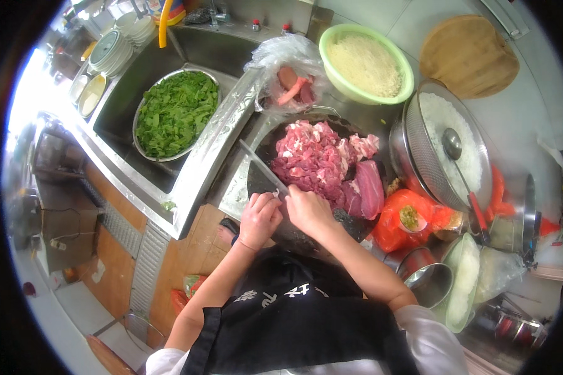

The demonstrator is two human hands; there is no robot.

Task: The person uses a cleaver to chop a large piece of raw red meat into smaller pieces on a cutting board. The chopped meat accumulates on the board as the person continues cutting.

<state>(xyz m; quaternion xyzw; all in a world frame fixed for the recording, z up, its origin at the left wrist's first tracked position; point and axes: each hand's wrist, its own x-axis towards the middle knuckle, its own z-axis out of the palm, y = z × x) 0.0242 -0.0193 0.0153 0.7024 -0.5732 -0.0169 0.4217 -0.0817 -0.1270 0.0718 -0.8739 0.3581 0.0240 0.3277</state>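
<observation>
My right hand [309,213] grips a knife [264,167], its blade slanting up and left over a dark round chopping board [259,183]. Close beside it, my left hand [260,219] rests at the board's near left edge with fingers curled. A small pale scrap [276,192] shows at its fingertips; whether the fingers pinch it is hidden. Beyond both hands lies a heap of cut raw meat [309,157]. One larger uncut piece of meat [369,190] sits at the heap's right.
A sink [122,122] at left contains a bowl of chopped greens [177,115]. Behind the board stand a plastic bag of meat [293,89] and a green basket of noodles [326,51]. Rightward are a mesh strainer [415,136] with a ladle [452,143], an orange bag [389,225] and a metal pot [427,276].
</observation>
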